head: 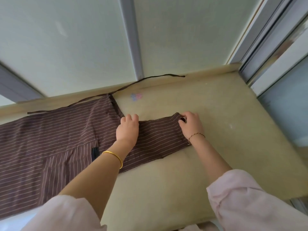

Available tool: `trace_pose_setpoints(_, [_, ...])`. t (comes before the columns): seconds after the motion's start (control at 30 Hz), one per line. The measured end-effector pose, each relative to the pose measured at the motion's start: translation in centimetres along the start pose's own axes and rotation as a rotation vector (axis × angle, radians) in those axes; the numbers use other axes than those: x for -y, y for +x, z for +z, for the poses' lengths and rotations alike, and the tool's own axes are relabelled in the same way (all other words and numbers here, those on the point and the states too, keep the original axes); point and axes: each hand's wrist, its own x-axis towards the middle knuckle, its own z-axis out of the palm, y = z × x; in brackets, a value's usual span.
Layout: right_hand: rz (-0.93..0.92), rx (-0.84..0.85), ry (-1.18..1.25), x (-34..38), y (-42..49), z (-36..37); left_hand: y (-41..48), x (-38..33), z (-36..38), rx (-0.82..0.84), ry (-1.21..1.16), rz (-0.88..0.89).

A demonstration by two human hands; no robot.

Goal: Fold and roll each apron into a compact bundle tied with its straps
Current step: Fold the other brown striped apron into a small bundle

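A brown apron with thin white stripes [55, 139] lies spread over the left half of a beige table [233, 130], its bib end reaching toward the middle. My left hand [128, 129] rests knuckles-up on the bib, fingers curled, pressing the cloth down. My right hand [190, 125] pinches the bib's far right corner between thumb and fingers. One thin brown strap [150, 78] trails along the table's back ledge to the right, and another strap [55, 109] runs left along the ledge. A black patch [95, 153] shows on the apron near my left forearm.
Frosted glass panels with grey frames [131, 39] rise right behind the table's raised back ledge. A sliding window frame [273, 52] bounds the right side. A small pastel sticker [136, 97] sits on the tabletop near the ledge.
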Motion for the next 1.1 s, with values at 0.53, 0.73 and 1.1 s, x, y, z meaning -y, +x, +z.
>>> trace_pose_setpoints(0.53, [0.216,0.237,-0.457,-2.9,-2.4,-1.7,-2.6,-2.2,2.1,-0.109,-0.079,0.143])
trace_pose_setpoints(0.73, [0.335,-0.018,-0.570,-5.3,-3.5,-4.5,-3.6,-6.4,2.9,-0.067,-0.202,0.236])
trace_pose_setpoints(1.1, [-0.303,-0.038,-0.552,-0.7,-3.2,2.3,0.1,-1.5,-0.3,0.078,-0.044,0.333])
